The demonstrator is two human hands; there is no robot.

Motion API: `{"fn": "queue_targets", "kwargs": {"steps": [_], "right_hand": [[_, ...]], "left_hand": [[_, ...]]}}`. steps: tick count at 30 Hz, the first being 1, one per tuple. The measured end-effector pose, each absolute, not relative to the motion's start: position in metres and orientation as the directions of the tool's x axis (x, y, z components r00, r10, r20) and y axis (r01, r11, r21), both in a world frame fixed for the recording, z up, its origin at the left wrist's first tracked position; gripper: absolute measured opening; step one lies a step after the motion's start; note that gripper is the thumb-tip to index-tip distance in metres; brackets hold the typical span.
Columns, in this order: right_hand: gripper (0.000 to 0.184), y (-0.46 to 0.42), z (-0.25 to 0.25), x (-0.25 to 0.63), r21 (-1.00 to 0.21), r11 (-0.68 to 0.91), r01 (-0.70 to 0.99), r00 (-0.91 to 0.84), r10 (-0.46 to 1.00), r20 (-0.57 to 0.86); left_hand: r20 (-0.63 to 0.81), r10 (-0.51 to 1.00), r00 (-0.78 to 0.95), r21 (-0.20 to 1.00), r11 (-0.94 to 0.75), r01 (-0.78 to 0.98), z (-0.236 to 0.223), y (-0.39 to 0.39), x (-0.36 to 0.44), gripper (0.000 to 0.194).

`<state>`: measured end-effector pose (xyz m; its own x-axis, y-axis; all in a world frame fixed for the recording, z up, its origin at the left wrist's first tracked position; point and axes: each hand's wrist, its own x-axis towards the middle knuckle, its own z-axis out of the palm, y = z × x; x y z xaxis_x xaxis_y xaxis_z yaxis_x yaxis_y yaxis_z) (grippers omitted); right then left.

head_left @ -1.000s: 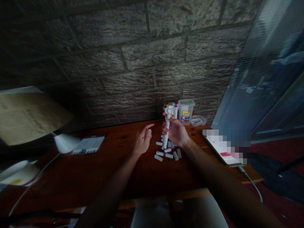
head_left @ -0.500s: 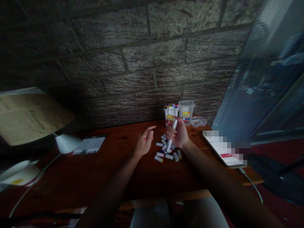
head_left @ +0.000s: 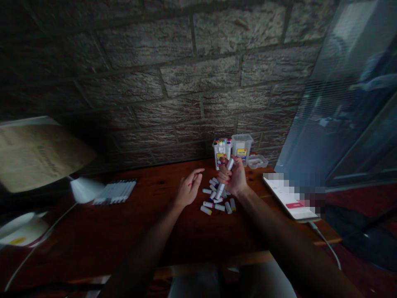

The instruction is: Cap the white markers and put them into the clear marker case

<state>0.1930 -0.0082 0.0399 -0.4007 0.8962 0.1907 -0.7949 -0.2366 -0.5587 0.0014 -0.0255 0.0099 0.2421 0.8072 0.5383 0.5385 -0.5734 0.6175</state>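
My right hand (head_left: 235, 178) is wrapped round a white marker (head_left: 220, 190), which slants up to the right over a small heap of marker caps (head_left: 218, 207). The caps are white with coloured ends and lie loose on the wooden table. To the left of the heap, my left hand (head_left: 190, 188) hovers with its fingers stretched out and nothing in them. Just behind my right hand stands a clear box of markers (head_left: 218, 155), packed upright with several colours showing. My right fingers hide part of the held marker.
Beside the marker box is a second clear container (head_left: 242, 142) and its small lid or tray (head_left: 258, 162). A row of markers (head_left: 115, 191) lies at the left. A lamp (head_left: 43, 153) and a white bowl (head_left: 23, 229) are further left; a tablet (head_left: 293, 203) with a cable lies right.
The view has shifted slightly. My right hand keeps hold of the marker, and my left hand stays nearly in place, its fingers still extended.
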Motion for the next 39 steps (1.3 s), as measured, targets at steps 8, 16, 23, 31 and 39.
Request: {"fn": "queue_targets", "kwargs": {"steps": [8, 16, 23, 31, 39], "right_hand": [[0.032, -0.012, 0.042, 0.184, -0.538, -0.117, -0.835, -0.287, 0.926, 0.244], [0.025, -0.004, 0.04, 0.187, -0.557, -0.078, -0.827, -0.19, 0.971, 0.146], [0.031, 0.005, 0.03, 0.184, -0.725, -0.1, -0.682, -0.073, 0.995, -0.068], [0.034, 0.004, 0.03, 0.185, -0.714, -0.122, -0.689, -0.05, 0.991, -0.121], [0.034, 0.006, 0.024, 0.182, -0.739, -0.077, -0.669, 0.029, 0.991, -0.13]], "left_hand": [[0.523, 0.75, 0.405, 0.546, -0.659, 0.517, 0.011, -0.028, 0.007, 0.031], [0.583, 0.776, 0.239, 0.582, -0.605, 0.543, 0.004, -0.019, 0.003, 0.025], [0.687, 0.724, 0.059, 0.586, -0.6, 0.545, 0.01, -0.015, -0.002, 0.021], [0.68, 0.723, 0.123, 0.594, -0.642, 0.485, 0.006, -0.017, 0.002, 0.023], [0.689, 0.716, 0.107, 0.6, -0.647, 0.47, 0.003, -0.015, 0.001, 0.022]]}}
